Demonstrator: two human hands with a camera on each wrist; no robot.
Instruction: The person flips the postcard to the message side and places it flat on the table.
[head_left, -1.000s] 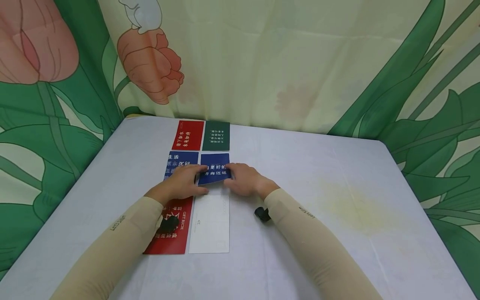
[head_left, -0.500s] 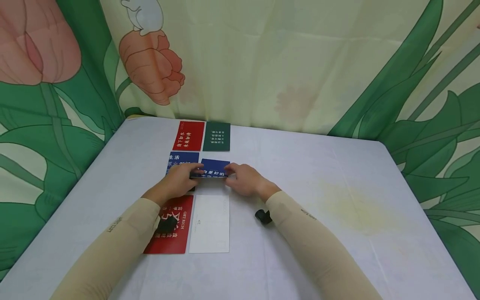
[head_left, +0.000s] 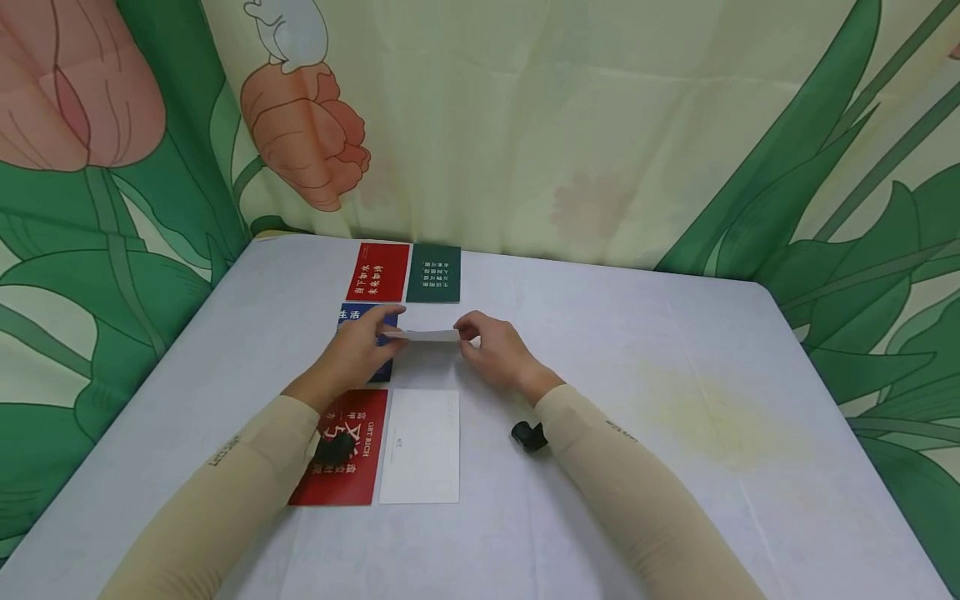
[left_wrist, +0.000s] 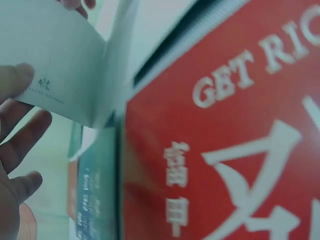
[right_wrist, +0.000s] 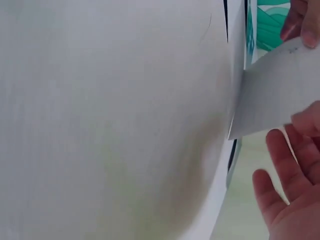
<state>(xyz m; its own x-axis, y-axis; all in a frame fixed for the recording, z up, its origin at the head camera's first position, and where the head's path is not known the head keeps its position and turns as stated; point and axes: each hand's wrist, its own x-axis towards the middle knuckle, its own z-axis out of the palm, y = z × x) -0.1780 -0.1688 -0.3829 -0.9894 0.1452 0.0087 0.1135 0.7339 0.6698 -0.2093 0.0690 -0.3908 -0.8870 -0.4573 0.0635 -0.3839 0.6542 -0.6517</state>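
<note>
Between my two hands a postcard [head_left: 423, 336] is held up, tipped so that its white back is seen as a thin strip in the head view. My left hand [head_left: 348, 354] pinches its left end, thumb on the white back [left_wrist: 55, 45] in the left wrist view. At the opposite end, my right hand [head_left: 498, 350] pinches it between thumb and fingers, the other fingers spread in the right wrist view. Beneath my left hand lies a blue card [head_left: 381, 372] with white characters, partly covered. Nearer the front are a red "GET RICH" card [head_left: 356, 458] and a white-side-up card [head_left: 422, 450].
Behind the hands, a red card [head_left: 378, 272] and a green card [head_left: 435, 273] lie side by side. A white cloth covers the table [head_left: 637, 458], with a faint yellowish stain at right. A flower-printed curtain [head_left: 480, 125] hangs behind.
The blue postcard lay face up near the table between both hands; its near edge has lifted and it has tipped over, so its white underside shows now. Both hands stay on its ends.
</note>
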